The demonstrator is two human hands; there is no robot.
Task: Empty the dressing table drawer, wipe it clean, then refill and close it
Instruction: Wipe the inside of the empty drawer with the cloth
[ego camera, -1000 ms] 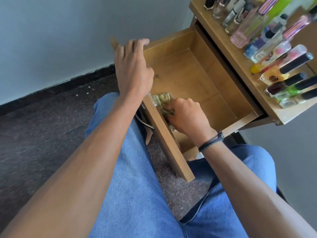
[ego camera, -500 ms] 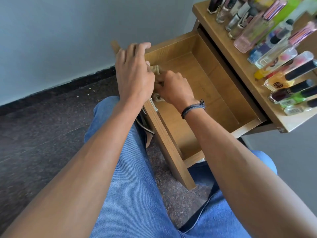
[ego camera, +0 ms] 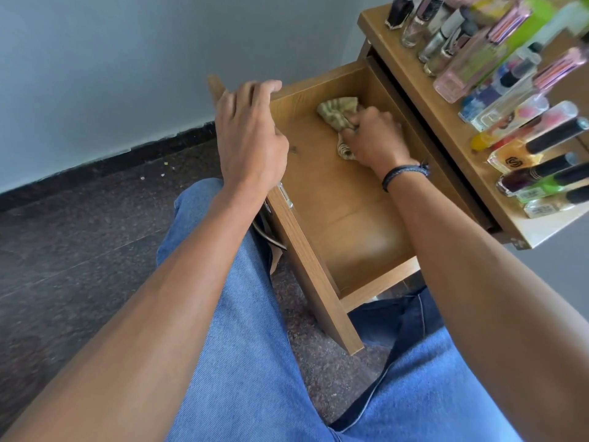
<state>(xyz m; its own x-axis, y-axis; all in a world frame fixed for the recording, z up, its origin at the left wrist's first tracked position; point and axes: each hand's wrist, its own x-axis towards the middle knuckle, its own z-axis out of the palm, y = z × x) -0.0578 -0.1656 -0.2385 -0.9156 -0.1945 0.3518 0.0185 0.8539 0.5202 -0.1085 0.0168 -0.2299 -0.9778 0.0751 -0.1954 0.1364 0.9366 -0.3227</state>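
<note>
The wooden drawer (ego camera: pixel 353 218) of the dressing table stands pulled out, and only a cloth lies inside it. My right hand (ego camera: pixel 374 140) is inside the drawer near its far left corner, shut on a crumpled olive-green cloth (ego camera: pixel 338 114) that presses on the drawer floor. My left hand (ego camera: pixel 250 138) rests over the top edge of the drawer front (ego camera: pixel 306 250), fingers curled on it. A metal handle (ego camera: pixel 267 232) shows on the outer face of the front, partly hidden by my left arm.
Several perfume and cosmetic bottles (ego camera: pixel 510 100) stand crowded on the dressing table top (ego camera: pixel 446 122) at the right. My knees in blue jeans (ego camera: pixel 242 330) sit just below the drawer. Dark stone floor (ego camera: pixel 63 250) and a grey wall lie to the left.
My right hand has swept the cloth from the near side of the drawer along the front panel to the far left corner. My left hand has stayed on the drawer front.
</note>
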